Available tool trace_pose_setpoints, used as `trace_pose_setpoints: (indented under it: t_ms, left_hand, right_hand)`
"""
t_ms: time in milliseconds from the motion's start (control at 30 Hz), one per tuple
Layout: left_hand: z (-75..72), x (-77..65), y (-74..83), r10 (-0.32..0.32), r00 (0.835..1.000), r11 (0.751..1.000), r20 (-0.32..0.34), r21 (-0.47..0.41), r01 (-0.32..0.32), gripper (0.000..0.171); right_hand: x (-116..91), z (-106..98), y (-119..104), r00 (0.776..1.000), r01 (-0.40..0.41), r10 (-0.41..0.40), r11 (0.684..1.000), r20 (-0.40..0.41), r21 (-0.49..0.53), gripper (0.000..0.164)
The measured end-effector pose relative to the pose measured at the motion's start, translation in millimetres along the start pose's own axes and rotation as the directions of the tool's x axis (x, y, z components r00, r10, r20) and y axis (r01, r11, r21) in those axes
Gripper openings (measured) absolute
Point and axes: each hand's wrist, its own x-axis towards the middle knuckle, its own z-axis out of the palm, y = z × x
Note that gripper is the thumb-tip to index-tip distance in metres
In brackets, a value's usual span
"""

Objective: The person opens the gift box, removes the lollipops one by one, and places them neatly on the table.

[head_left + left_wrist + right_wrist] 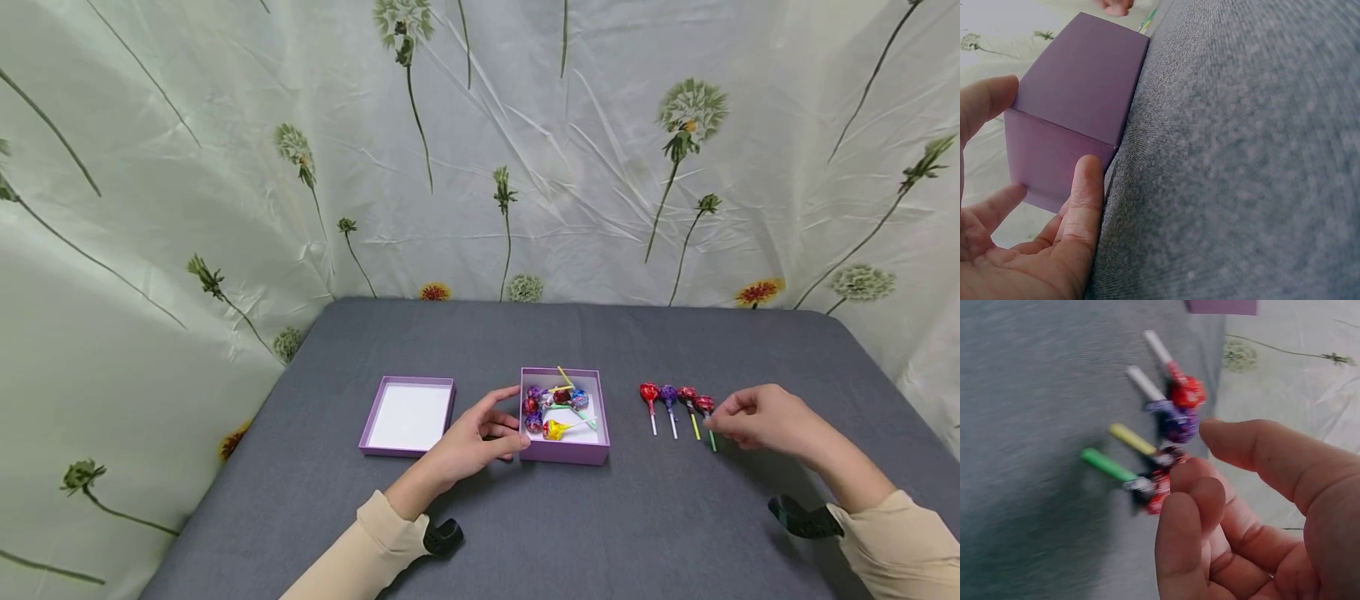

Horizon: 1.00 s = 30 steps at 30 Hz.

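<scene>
An uncovered purple box (564,452) holds several wrapped lollipops, among them a yellow one (554,430) and a blue one (579,399). At its left side is my left hand (480,433), its fingertips touching the box wall (1060,156) without wrapping round it. To the right, a row of lollipops lies on the cloth: red with a white stick (649,397), purple (668,397), dark red with a yellow stick (687,397) and red with a green stick (704,404). Beside the green-stick one hovers my right hand (767,421), fingers loosely bent, thumb apart, nothing visible between them.
Left of the box lies its purple-rimmed lid (408,451), white inside facing up. Grey cloth covers the table (585,533). A pale curtain (480,150) printed with flowers hangs behind and along the left side.
</scene>
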Motion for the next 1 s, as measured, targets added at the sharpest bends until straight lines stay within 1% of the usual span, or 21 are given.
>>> trace_pose_setpoints:
  t_ms: [333,600,833,1000]
  left_hand:
    - [-0.2,-0.4,-0.5,-0.001,1.0,1.0,-0.007,-0.009,0.001,0.077]
    - [0.7,0.3,-0.6,0.009,1.0,1.0,-0.008,-0.013,-0.009,0.077]
    - [1.0,0.6,-0.1,-0.003,1.0,1.0,-0.005,-0.01,0.003,0.076]
    - [0.3,0.7,-0.7,-0.003,1.0,1.0,-0.005,-0.009,0.003,0.076]
  right_hand:
    - [14.8,-11.7,-36.0,0.994,0.105,-0.105,0.994,0.006,0.017,0.029]
    - [32.2,-15.9,-63.7,0.982,0.17,-0.176,0.98,0.063,0.099,0.035]
    - [46.9,-14.5,-84.3,0.973,0.197,-0.208,0.974,0.103,0.113,0.038]
    - [59.9,-10.6,-98.6,0.961,0.225,-0.241,0.967,0.138,0.123,0.038]
